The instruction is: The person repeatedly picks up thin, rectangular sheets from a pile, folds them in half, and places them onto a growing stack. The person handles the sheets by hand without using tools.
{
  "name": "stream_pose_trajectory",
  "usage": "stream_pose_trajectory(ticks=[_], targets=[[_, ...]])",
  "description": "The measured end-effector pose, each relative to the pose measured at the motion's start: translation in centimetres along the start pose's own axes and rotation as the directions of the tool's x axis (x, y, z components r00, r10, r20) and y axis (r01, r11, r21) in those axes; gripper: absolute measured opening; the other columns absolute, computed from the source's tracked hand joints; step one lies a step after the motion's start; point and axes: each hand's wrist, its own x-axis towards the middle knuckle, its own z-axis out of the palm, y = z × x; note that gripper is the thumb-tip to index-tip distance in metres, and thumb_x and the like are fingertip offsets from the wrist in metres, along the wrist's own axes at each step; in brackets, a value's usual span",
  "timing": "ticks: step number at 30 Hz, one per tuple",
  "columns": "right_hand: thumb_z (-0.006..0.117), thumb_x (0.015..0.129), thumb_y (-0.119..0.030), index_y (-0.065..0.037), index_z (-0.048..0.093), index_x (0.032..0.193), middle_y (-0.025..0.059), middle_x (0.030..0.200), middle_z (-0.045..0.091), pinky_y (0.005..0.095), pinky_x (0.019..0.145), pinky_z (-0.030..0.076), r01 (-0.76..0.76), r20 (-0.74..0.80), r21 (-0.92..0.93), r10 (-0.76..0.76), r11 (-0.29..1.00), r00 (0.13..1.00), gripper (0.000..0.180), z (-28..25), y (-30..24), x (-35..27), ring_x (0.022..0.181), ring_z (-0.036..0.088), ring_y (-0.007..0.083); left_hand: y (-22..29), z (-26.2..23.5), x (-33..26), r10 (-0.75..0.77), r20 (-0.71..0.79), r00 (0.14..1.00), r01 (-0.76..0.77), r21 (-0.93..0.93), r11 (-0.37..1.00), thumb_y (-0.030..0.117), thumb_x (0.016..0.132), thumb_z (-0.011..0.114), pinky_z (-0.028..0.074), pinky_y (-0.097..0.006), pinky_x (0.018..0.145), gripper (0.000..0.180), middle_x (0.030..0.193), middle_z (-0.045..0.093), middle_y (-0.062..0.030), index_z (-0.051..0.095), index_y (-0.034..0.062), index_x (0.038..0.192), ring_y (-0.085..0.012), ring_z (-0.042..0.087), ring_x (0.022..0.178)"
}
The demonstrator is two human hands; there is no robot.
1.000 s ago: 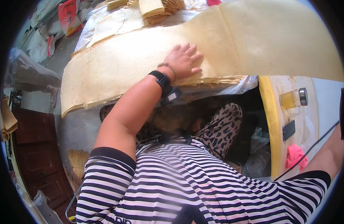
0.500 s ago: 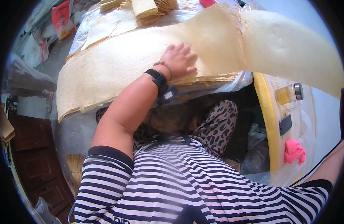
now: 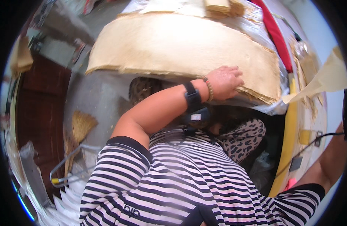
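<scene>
My left hand [image 3: 224,82] lies with fingers stretched out on the near right part of a stack of long, thin, cream-coloured sheets [image 3: 162,41]. I cannot tell what the sheets are made of. A dark strap and a beaded bracelet are on my left wrist. Off to the far right hangs a separate thin sheet [image 3: 326,77], its lower corner near the yellow table edge. My right forearm reaches up along the right rim of the picture, with its hand out of sight. Whether that hand holds the loose sheet cannot be seen.
Folded sheets [image 3: 218,6] stand behind the stack, near a red strip [image 3: 275,34]. Right of my knees runs a yellow edge [image 3: 284,150], with a dark phone [image 3: 295,164] and a jar [image 3: 304,136] beyond. A straw broom [image 3: 82,126] and brown cabinet [image 3: 41,109] are left.
The view has swung right. The loose sheet, earlier spread out beside the stack's right end, is now apart from it at the far right. My left hand is nearer the stack's right end.
</scene>
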Motion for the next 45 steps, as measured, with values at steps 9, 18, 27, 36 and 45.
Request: stream_pose_trajectory(ticks=[9, 18, 27, 36, 45], targets=[[0.062, 0.112, -0.034, -0.004, 0.078, 0.120, 0.0027, 0.084, 0.074, 0.0322, 0.063, 0.053, -0.245, 0.586, 0.753, -0.453, 0.611, 0.671, 0.034, 24.1, -24.5, -36.5, 0.070, 0.063, 0.0132, -1.1, -11.4, -23.5, -0.739, -0.413, 0.533, 0.527, -0.521, 0.672, 0.018, 0.105, 0.070, 0.057, -0.028, 0.077, 0.020, 0.097, 0.080, -0.0056, 0.078, 0.0023, 0.114, -0.0131, 0.072, 0.086], [0.064, 0.105, -0.034, -0.006, 0.078, 0.120, 0.0190, 0.088, 0.077, 0.0422, 0.072, 0.057, -0.195, 0.930, 0.323, -0.272, 0.926, 0.248, 0.035, 19.2, -30.4, -48.4, 0.079, 0.073, 0.0375, -4.5, -12.1, -27.9, -0.981, -0.046, 0.191, 0.321, -0.941, 0.107, 0.028, 0.108, 0.065, 0.050, -0.023, 0.057, 0.032, 0.089, 0.078, -0.0055, 0.071, 0.0037, 0.128, -0.0087, 0.069, 0.072], [0.072, 0.097, -0.025, -0.006, 0.077, 0.122, 0.0162, 0.108, 0.078, 0.0407, 0.087, 0.059, 0.010, 0.899, 0.396, -0.390, 0.918, 0.200, 0.032, 16.7, -31.7, -49.2, 0.098, 0.075, 0.0342, -5.2, -14.3, -24.2, -0.974, 0.029, 0.223, 0.296, -0.954, 0.040, 0.026, 0.105, 0.067, 0.047, -0.022, 0.053, 0.023, 0.082, 0.075, -0.0021, 0.076, 0.0057, 0.109, -0.0088, 0.067, 0.064], [0.076, 0.093, -0.024, -0.007, 0.082, 0.105, 0.0110, 0.096, 0.079, 0.0407, 0.074, 0.058, 0.183, 0.937, 0.219, -0.259, 0.958, 0.234, 0.021, 18.0, -31.2, -48.7, 0.079, 0.073, 0.0303, -7.0, -13.6, -22.7, -0.923, -0.295, 0.248, 0.311, -0.878, 0.364, 0.016, 0.104, 0.063, 0.057, -0.027, 0.067, 0.026, 0.093, 0.079, -0.0053, 0.076, -0.0008, 0.119, -0.0124, 0.071, 0.076], [0.078, 0.096, -0.035, 0.005, 0.080, 0.102, 0.0020, 0.075, 0.070, 0.0280, 0.062, 0.051, -0.565, 0.993, -0.089, 0.033, 0.820, -0.110, 0.041, 20.6, -29.7, -47.0, 0.065, 0.060, 0.0092, -8.0, -12.9, -22.7, -0.939, -0.190, 0.287, 0.204, -0.946, 0.253, 0.026, 0.107, 0.063, 0.062, -0.032, 0.073, 0.037, 0.107, 0.077, -0.0116, 0.068, -0.0054, 0.126, -0.0194, 0.076, 0.089]])
